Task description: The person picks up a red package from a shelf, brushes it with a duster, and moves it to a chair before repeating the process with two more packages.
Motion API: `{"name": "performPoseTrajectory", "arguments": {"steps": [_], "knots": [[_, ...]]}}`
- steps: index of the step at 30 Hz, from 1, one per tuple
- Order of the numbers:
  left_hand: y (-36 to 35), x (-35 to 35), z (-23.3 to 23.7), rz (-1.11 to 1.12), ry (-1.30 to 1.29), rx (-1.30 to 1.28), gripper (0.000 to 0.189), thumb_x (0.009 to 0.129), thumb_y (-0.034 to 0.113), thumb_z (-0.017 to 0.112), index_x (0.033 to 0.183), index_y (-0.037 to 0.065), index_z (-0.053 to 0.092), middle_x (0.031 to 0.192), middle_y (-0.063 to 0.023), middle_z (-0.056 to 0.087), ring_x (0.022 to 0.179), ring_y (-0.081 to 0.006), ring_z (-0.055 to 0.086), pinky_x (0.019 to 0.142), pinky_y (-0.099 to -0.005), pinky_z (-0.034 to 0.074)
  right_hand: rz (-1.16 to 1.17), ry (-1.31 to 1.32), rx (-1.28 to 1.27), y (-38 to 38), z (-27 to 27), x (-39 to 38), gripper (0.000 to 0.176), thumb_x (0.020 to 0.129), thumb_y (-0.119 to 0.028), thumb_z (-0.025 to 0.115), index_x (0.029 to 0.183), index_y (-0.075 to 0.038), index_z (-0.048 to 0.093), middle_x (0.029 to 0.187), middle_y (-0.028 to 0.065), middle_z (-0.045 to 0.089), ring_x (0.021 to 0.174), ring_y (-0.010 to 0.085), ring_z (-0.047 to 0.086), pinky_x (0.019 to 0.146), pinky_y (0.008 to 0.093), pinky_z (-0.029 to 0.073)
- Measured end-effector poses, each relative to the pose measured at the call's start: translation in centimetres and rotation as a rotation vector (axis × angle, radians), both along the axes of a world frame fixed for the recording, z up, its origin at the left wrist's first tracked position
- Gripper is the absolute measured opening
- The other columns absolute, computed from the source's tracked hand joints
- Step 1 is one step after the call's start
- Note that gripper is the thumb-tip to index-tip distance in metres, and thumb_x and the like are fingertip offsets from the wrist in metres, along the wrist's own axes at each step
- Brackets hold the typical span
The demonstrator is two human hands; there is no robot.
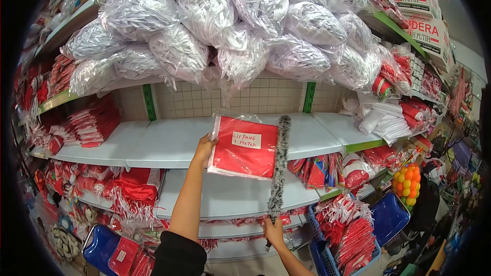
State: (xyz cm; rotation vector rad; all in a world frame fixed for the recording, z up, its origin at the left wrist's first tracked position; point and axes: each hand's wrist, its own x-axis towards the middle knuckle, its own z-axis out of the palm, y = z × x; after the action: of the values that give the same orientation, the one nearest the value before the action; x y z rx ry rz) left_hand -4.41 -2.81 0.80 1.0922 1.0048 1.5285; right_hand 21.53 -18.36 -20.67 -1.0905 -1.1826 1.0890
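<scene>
My left hand (pixel 205 149) grips the left edge of a clear plastic packet of red cloth (pixel 240 158), held up in front of the middle shelf. A white label (pixel 246 140) on it carries handwriting reading "Lispang 3 meter". Lower and to the right, my right hand (pixel 274 231) is closed round the handle of a fluffy grey duster (pixel 278 174). The duster stands nearly upright, its fluffy head overlapping the packet's right edge in this view.
Bags of white shredded strips (pixel 258 0) crowd the top shelf. Behind the packet runs a pale middle shelf (pixel 169 140), with stacked red packets (pixel 94 122) at its left. A blue basket (pixel 378 253) of red and white goods stands lower right; a blue tub (pixel 99 243) sits lower left.
</scene>
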Motion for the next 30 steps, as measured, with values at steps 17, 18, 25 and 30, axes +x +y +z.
{"name": "performPoseTrajectory", "arguments": {"steps": [17,18,25,30], "knots": [[2.3,-1.3,-2.4,0.029,-0.054,0.197,0.048,0.091,0.008,0.052,0.133,-0.008,0.035,0.119,-0.0189,0.055,0.107,-0.0224,0.054,0.091,-0.0316,0.044,0.047,-0.358,0.307,0.1,-0.8,-5.2,0.02,0.084,-0.02,0.059,0.083,0.0,0.056,0.062,0.0092,0.055,0.056,0.0185,0.053,0.054,0.0351,0.042],[1.8,-0.9,-1.9,0.047,-0.091,0.174,0.047,0.091,0.009,0.052,0.132,-0.008,0.036,0.118,-0.0188,0.056,0.107,-0.0221,0.054,0.09,-0.0315,0.044,-0.033,-0.377,0.351,0.1,-0.5,-5.3,0.02,0.084,-0.018,0.058,0.086,0.001,0.057,0.063,0.0103,0.056,0.058,0.0189,0.055,0.056,0.036,0.043],[2.5,-1.1,-2.3,0.008,-0.135,0.18,0.046,0.092,0.014,0.052,0.129,-0.01,0.037,0.113,-0.018,0.057,0.098,-0.0225,0.058,0.084,-0.0324,0.048,-0.012,-0.435,0.333,1.6,-1.9,-2.9,0.021,0.081,-0.015,0.06,0.093,0.002,0.055,0.069,0.0144,0.06,0.062,0.0284,0.056,0.059,0.039,0.043],[2.2,-0.2,-1.9,0.157,-0.188,0.139,0.034,0.092,0.011,0.051,0.12,-0.007,0.046,0.105,-0.0166,0.06,0.091,-0.0218,0.061,0.079,-0.0329,0.051,-0.1,-0.395,0.247,0.8,1.2,-0.2,0.02,0.081,-0.012,0.057,0.094,0.002,0.056,0.073,0.0186,0.061,0.066,0.0345,0.058,0.061,0.0414,0.044]]}}
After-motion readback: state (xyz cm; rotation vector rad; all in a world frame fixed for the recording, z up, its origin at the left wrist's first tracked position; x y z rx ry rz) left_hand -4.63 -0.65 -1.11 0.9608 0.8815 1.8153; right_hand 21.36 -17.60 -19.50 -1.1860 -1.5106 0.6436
